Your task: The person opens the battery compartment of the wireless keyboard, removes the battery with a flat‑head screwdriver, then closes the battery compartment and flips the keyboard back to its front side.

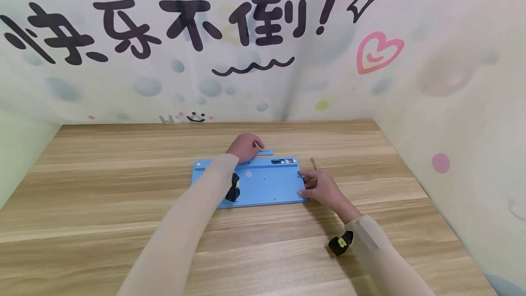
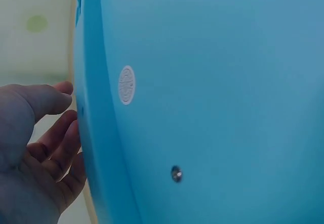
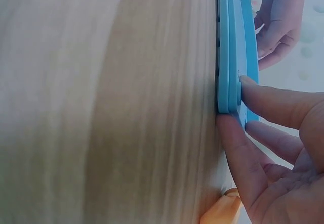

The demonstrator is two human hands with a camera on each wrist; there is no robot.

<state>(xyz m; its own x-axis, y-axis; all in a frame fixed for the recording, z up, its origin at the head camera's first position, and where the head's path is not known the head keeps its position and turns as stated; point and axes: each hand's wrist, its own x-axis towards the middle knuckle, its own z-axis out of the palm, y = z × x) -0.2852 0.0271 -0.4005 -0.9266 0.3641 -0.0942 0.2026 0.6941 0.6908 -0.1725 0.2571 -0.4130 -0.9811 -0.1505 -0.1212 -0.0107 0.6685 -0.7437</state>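
A light blue keyboard lies face down on the table, screws and a round white sticker on its underside. Batteries show in the uncovered slot along its far edge. My left hand is just past that edge, fingers loosely bent, beside a narrow blue battery cover; no held thing shows between thumb and fingers. At the right end, my right hand grips the keyboard's corner, thumb on the upturned underside and a finger at the lower edge.
A thin metal rod lies beyond my right hand. An orange object shows below the fingers in the right wrist view. The wooden table meets a printed cloth at the back and right. A small black camera sits at my right wrist.
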